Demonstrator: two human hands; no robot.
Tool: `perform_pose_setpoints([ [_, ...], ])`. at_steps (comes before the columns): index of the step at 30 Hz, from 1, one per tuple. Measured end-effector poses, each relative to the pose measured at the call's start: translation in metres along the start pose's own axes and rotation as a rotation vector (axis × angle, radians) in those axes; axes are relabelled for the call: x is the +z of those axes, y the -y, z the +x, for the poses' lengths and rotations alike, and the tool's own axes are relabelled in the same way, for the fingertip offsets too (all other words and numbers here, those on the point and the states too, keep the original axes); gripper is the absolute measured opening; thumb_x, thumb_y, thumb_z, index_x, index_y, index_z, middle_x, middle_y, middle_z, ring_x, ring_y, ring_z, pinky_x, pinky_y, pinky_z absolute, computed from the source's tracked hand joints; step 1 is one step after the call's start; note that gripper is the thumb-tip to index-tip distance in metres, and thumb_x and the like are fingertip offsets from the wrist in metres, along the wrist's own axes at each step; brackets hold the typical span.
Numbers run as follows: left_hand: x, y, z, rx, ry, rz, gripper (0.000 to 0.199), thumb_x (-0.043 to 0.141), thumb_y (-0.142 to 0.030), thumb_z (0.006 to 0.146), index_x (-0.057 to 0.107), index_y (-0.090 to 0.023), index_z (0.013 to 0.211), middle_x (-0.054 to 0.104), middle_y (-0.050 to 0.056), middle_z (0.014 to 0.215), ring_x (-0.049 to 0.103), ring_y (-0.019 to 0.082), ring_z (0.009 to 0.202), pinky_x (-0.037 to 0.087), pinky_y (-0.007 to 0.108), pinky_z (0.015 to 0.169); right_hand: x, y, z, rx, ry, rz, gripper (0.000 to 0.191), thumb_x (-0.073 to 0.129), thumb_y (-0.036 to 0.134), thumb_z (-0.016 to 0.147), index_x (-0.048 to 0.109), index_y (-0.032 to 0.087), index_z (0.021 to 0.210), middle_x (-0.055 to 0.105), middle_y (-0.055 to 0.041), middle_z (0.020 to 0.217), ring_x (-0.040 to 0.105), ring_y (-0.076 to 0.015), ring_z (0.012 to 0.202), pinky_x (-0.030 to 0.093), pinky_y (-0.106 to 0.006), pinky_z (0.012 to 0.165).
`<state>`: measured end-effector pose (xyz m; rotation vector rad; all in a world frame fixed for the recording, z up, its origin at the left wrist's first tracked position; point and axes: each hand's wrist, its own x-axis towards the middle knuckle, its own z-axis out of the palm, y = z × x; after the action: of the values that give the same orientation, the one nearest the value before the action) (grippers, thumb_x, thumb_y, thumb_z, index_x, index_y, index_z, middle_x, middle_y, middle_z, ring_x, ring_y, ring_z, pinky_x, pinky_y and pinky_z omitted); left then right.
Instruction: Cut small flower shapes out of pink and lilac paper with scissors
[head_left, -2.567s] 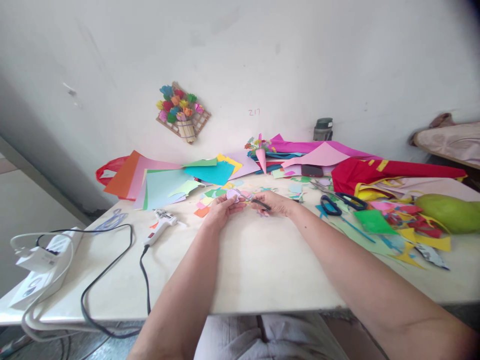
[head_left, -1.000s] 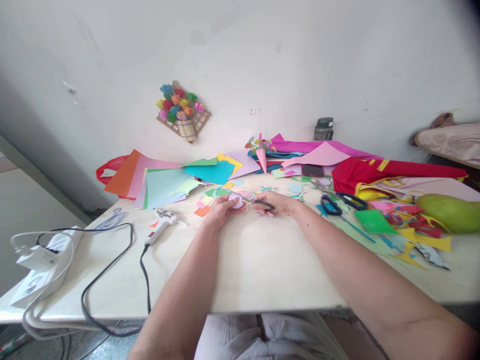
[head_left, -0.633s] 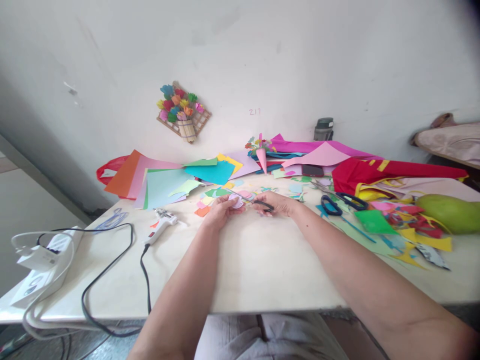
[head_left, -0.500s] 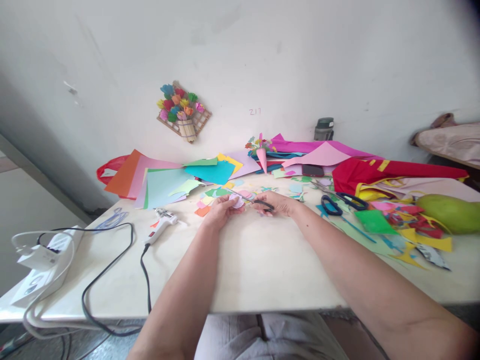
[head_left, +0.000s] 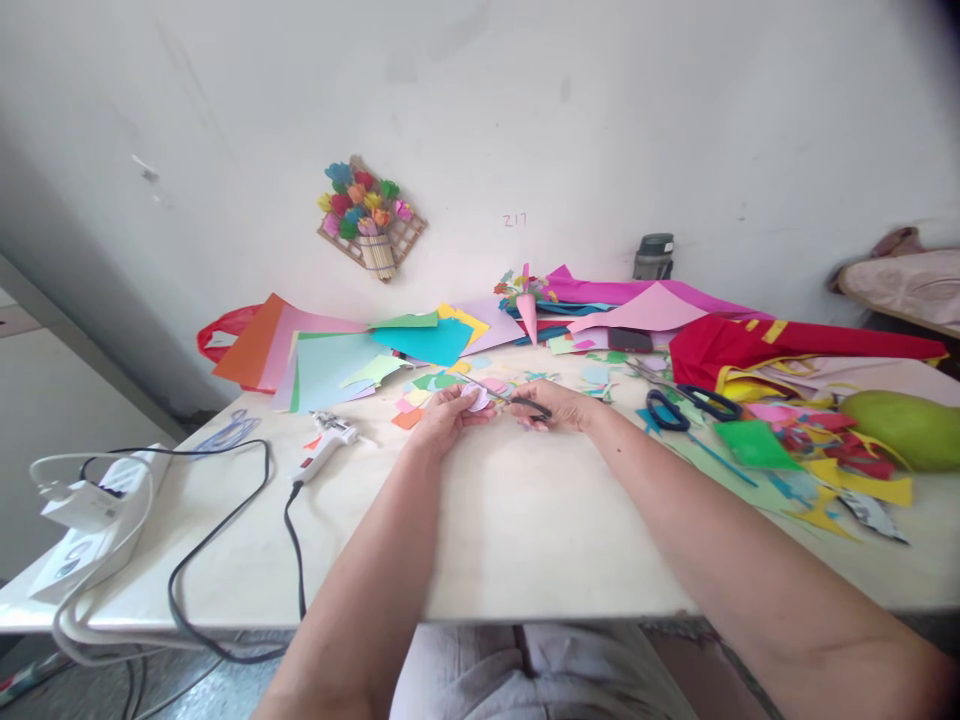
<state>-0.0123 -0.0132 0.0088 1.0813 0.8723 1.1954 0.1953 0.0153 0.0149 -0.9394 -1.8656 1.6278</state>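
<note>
Fingers (head_left: 459, 402) of the left hand (head_left: 444, 424) are pinched narrowly on a small lilac paper piece (head_left: 479, 401), held just above the middle of the pale table (head_left: 525, 540). The right hand (head_left: 553, 406) has its fingers curled round the black handles of a pair of scissors (head_left: 531, 407), whose blades point left past the lilac paper; whether they touch it, I cannot tell. Just beyond both hands lie scattered paper scraps (head_left: 408, 418) in orange, pink, green and yellow. Left of these are a white glue gun (head_left: 319, 457) with a black cord and, farther out, a white power strip (head_left: 94, 540) bearing an adapter (head_left: 81, 505), whose marking is too small to read. Right of the hands are navy-handled scissors (head_left: 666, 411), a bright green piece (head_left: 757, 445), a silvery wrapper (head_left: 871, 514) with illegible print, and a large green fruit (head_left: 900, 430). Along the back are coloured sheets (head_left: 341, 362), a pink paper cone (head_left: 528, 318) with small flowers, a dark phone (head_left: 630, 341), red cloth (head_left: 750, 350) and a grey bottle (head_left: 654, 258). On the wall (head_left: 465, 100), a flower hanging (head_left: 377, 255) sits left of handwritten reddish figures (head_left: 516, 219) that read "217".
</note>
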Motion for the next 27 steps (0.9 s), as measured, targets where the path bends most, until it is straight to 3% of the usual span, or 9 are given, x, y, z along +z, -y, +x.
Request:
perform_pose_setpoints([
  [8,0.0006,-0.0011,-0.0005,0.034,0.01,-0.001,0.025,0.081,-0.027,0.07,0.062,-0.012,0.076,0.073,0.008,0.074,0.072,0.02,0.065,0.059,0.029,0.063,0.0008,0.0023,-0.0005,-0.001,0.012,0.031,0.026,0.07,0.036,0.07,0.055,0.015,0.064,0.051,0.0046,0.045,0.036,-0.0028,0.033,0.022,-0.017,0.033],
  [16,-0.0003,0.0004,0.001,0.019,0.007,-0.005,0.023,0.08,-0.025,0.072,0.059,-0.014,0.076,0.072,0.005,0.07,0.072,0.018,0.064,0.057,0.026,0.062,0.0004,0.003,-0.0011,-0.009,0.024,0.031,0.026,0.07,0.037,0.07,0.056,0.015,0.068,0.052,0.0044,0.047,0.036,-0.0031,0.033,0.022,-0.017,0.033],
  [27,0.0017,-0.0002,-0.0001,0.014,0.006,-0.021,0.021,0.079,-0.025,0.072,0.062,-0.013,0.077,0.073,0.008,0.071,0.072,0.02,0.064,0.058,0.027,0.062,0.0011,0.0013,0.0,-0.019,0.015,0.014,0.027,0.069,0.038,0.069,0.055,0.016,0.067,0.05,0.0052,0.046,0.037,-0.0035,0.034,0.022,-0.017,0.034],
])
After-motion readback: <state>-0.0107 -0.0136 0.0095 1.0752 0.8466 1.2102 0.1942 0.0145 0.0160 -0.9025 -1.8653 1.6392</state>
